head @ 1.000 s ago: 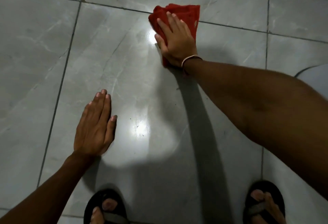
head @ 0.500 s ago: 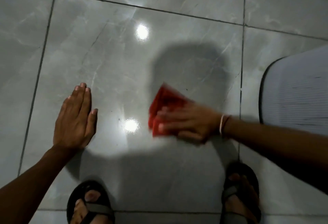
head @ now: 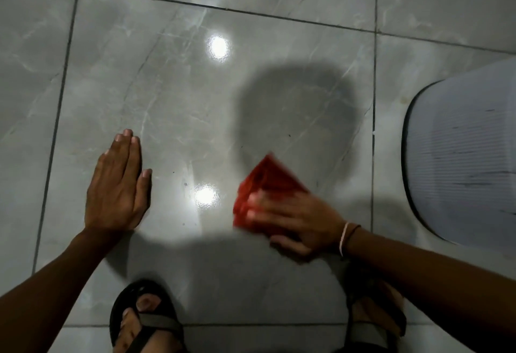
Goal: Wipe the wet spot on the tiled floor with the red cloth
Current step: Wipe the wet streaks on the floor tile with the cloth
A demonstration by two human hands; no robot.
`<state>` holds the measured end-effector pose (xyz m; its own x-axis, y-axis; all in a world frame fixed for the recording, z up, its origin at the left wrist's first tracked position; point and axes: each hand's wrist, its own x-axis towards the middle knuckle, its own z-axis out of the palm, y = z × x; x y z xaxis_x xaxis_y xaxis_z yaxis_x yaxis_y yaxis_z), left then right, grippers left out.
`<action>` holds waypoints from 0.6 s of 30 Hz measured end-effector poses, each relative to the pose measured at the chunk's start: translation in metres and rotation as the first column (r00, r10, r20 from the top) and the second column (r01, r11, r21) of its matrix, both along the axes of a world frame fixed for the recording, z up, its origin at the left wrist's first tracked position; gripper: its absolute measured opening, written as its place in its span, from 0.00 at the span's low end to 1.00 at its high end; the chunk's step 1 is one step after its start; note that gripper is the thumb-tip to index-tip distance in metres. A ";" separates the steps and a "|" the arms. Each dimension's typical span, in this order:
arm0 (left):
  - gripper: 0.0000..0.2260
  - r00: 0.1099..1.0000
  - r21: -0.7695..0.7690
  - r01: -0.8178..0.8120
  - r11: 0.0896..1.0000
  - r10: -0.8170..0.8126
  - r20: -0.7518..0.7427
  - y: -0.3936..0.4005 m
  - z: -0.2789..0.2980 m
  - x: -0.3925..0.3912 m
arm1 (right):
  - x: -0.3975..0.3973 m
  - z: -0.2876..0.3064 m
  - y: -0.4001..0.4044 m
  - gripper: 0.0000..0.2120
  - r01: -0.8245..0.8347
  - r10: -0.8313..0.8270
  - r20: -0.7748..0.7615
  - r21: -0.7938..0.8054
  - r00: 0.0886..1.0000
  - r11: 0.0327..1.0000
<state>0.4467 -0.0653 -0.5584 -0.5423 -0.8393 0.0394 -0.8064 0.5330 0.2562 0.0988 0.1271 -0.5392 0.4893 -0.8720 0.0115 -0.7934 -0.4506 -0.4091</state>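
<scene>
A folded red cloth (head: 264, 185) lies on the glossy grey tiled floor (head: 173, 106), right of centre. My right hand (head: 301, 218) presses flat on its near part, fingers pointing left, and both look blurred by motion. My left hand (head: 118, 188) rests palm down on the tile to the left, fingers together, holding nothing. Beyond the cloth a dark rounded patch (head: 298, 106) covers the tile; I cannot tell whether it is wetness or a shadow. Two bright light reflections (head: 206, 195) shine on the tile between my hands and farther off.
My two feet in dark sandals (head: 145, 322) stand at the near edge, the right one partly under my right forearm. A pale ribbed mat (head: 463, 154) with a dark border lies at the right. Grout lines (head: 374, 101) cross the floor.
My right hand has dragged the red cloth from the far grout line back toward my feet, then shifted a little right. My left hand has stayed flat on the tile.
</scene>
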 end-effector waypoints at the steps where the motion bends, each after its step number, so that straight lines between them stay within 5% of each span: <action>1: 0.28 1.000 0.001 -0.003 1.000 0.003 0.002 0.000 0.000 0.002 | -0.007 -0.002 -0.011 0.27 0.267 -0.267 -0.001 -0.025 0.964 0.963; 3: 0.28 1.000 0.006 -0.012 1.000 0.012 0.009 0.001 0.000 0.002 | -0.015 0.000 -0.030 0.28 0.794 -0.794 0.010 -0.012 0.608 0.608; 4: 0.28 1.000 0.011 -0.013 1.000 0.012 0.014 0.001 0.000 0.002 | -0.012 -0.003 -0.034 0.30 0.888 -0.888 0.007 0.016 0.459 0.460; 5: 0.28 1.000 0.013 -0.013 1.000 0.013 0.015 0.001 0.001 0.001 | -0.006 -0.005 -0.033 0.31 0.893 -0.894 -0.012 0.032 0.449 0.448; 6: 0.28 1.000 0.014 -0.012 1.000 0.012 0.013 0.001 0.001 0.000 | 0.002 -0.005 -0.026 0.32 0.809 -0.807 -0.046 0.029 0.588 0.588; 8: 0.28 1.000 0.015 -0.012 1.000 0.012 0.008 0.000 0.001 -0.001 | 0.011 -0.006 -0.007 0.32 0.280 -0.279 -0.036 0.013 0.960 0.960; 10: 0.28 1.000 0.002 0.006 1.000 -0.006 -0.013 -0.001 0.000 -0.003 | -0.011 0.000 -0.011 0.29 -0.134 0.134 -0.034 -0.013 0.990 0.991; 12: 0.28 1.000 -0.005 -0.004 1.000 0.004 -0.009 -0.002 -0.001 0.000 | -0.027 0.000 -0.032 0.27 0.088 -0.089 -0.020 -0.045 0.996 0.995; 13: 0.28 1.000 -0.006 -0.009 1.000 0.009 -0.009 -0.002 -0.001 0.002 | -0.027 0.002 -0.042 0.28 0.404 -0.404 -0.006 -0.031 0.915 0.914; 14: 0.28 1.000 -0.005 -0.014 1.000 0.014 -0.011 -0.002 0.000 0.003 | -0.021 0.003 -0.048 0.29 0.693 -0.693 0.012 0.002 0.720 0.721; 15: 0.28 1.000 0.001 -0.013 1.000 0.013 -0.012 -0.002 0.001 0.002 | -0.011 0.002 -0.050 0.30 0.838 -0.838 0.027 0.037 0.544 0.545; 16: 0.28 1.000 0.006 -0.012 1.000 0.012 -0.009 -0.003 0.002 0.001 | 0.001 0.001 -0.047 0.31 0.860 -0.863 0.034 0.071 0.504 0.505; 18: 0.28 1.000 0.001 -0.022 1.000 0.022 -0.005 -0.003 0.004 0.001 | 0.010 -0.005 -0.025 0.33 0.617 -0.617 -0.021 0.041 0.787 0.786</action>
<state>0.4479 -0.0681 -0.5546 -0.5235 -0.8510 0.0416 -0.8166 0.5151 0.2606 0.1083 0.1022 -0.5438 -0.1530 -0.9876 -0.0343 -0.8990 0.1535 -0.4101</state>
